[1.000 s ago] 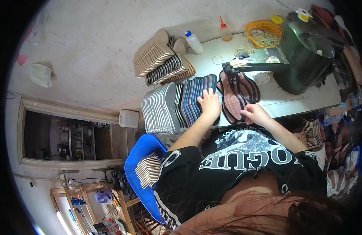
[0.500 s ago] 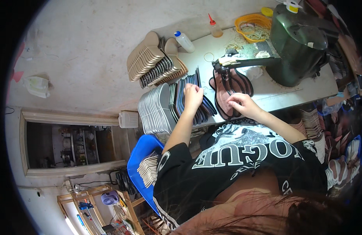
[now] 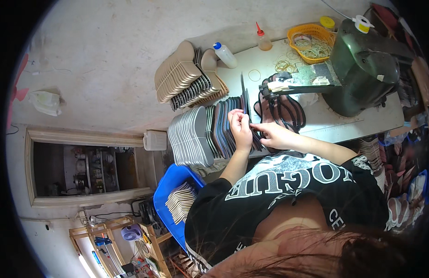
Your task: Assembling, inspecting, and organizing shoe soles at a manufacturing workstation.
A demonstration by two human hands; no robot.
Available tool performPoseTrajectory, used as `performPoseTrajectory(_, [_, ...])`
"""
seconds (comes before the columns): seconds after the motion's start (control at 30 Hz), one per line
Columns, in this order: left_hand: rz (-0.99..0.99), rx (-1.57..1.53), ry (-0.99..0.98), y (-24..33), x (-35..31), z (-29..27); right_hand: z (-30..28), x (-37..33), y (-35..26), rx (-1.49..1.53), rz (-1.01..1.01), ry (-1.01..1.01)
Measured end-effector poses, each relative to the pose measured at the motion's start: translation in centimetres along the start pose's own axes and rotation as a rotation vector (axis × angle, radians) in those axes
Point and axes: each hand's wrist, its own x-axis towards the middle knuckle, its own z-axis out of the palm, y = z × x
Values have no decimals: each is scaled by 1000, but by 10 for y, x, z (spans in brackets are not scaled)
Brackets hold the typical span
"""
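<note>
At the left, a white jug stands by the doorway; what is inside it, I cannot see. Next comes a blue bin, and in it lies a stack of pale striped soles. Above, tied bundles of tan soles lean close to the wall, and nearer to the person there is a bundle of silver soles. The row of dark soles is just beside it, at the left end of the table. Behind, a white bottle with a blue cap is tilted. The left hand has its fingers curled at the right end of this row and covers part of it; a thin dark piece rises on edge just beyond the fingers, but whether they grasp it I cannot tell. A red-tipped bottle holds a little amber liquid. The right hand reaches across to the left one, fingertips nearly meeting it; its grip I also cannot tell. Beyond it lie pinkish pieces with dark edges, partly hidden under a machine arm. Further right, an orange basket contains many rubber bands, and the big green machine blocks the view behind.
</note>
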Motion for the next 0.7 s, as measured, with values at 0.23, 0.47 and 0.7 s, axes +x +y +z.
performPoseTrajectory(0.23, [56,-16,304,20,14,-5,-29,1,-24,306,209,-173])
performPoseTrajectory(0.47, [-384,-746,-114,34,48,-10,-40,-1,-6,786,142,-118])
performPoseTrajectory(0.7, [-387,-866,-352,50,40,13,-40,28,1,863,178,-127])
